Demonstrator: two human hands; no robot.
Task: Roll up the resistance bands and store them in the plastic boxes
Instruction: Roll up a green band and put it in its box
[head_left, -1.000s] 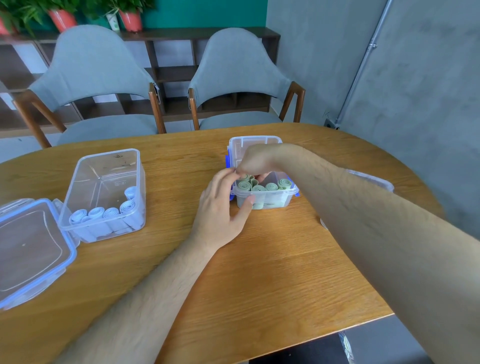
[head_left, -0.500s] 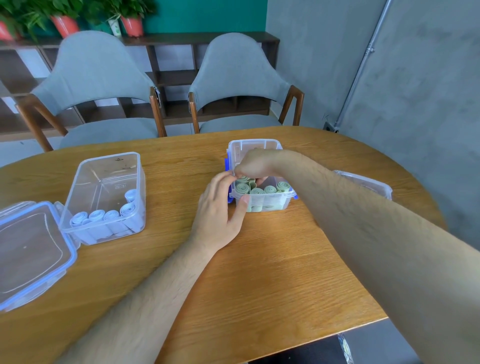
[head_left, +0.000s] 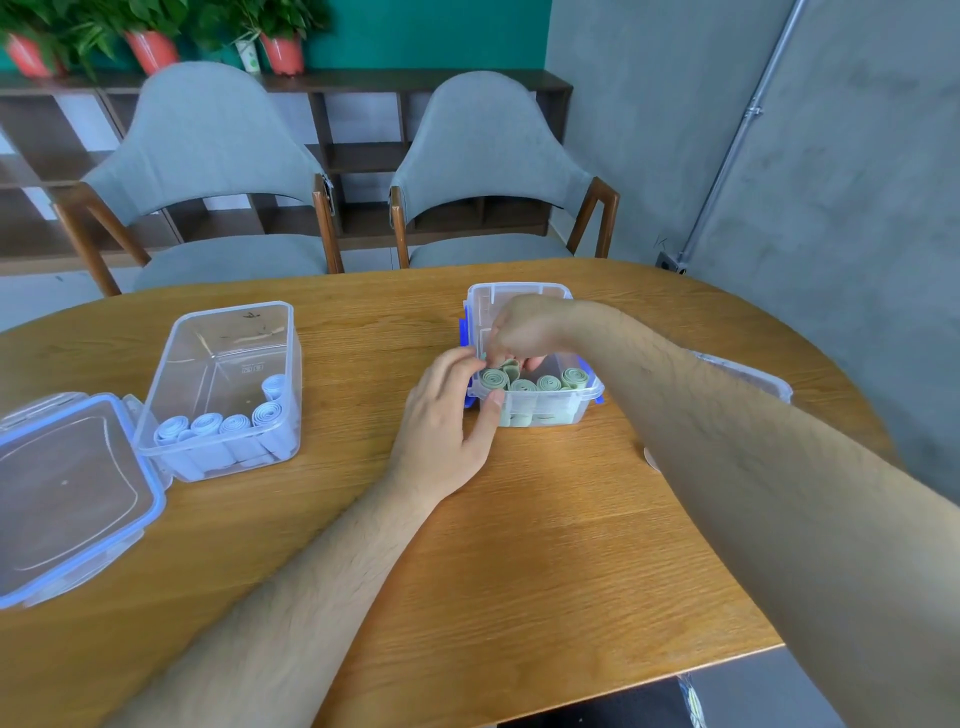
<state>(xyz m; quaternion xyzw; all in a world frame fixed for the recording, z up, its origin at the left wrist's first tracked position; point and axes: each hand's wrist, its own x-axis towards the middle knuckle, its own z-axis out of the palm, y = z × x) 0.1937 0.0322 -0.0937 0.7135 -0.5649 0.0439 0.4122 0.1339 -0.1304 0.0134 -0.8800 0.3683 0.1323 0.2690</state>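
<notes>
Left hand (head_left: 445, 422) clasps the near left corner of the small box (head_left: 546, 414): its thumb lies along the front wall and its fingers curl over the left rim. Right hand (head_left: 523, 326) reaches across from the right and hangs over the middle of that box, knuckles up, fingers curled down onto a green roll (head_left: 511, 368) that stands a little higher than its neighbours. It seems to pinch this roll, though the fingertips are mostly hidden. The roll sits just beyond the left fingertips, inside the box, behind a front row of green rolls (head_left: 548, 383) that stand on end, packed side by side against the near wall. Blue clips show on the box's left and right sides.

Everything rests on a wooden table (head_left: 519, 561). Well to the left of the left hand stands a big box (head_left: 223, 338), clear and uncovered, with pale blue rolls (head_left: 218, 423) lined up on end along its near wall and right side. Touching its left corner lies a lid (head_left: 67, 493) with a blue rim, flat on the table. Behind the right forearm a second lid (head_left: 748, 371) peeks out, mostly hidden. Two grey chairs (head_left: 208, 156) with wooden arms stand at the table's far side, before a dark shelf (head_left: 363, 83) that bears plants in red pots (head_left: 283, 52).
</notes>
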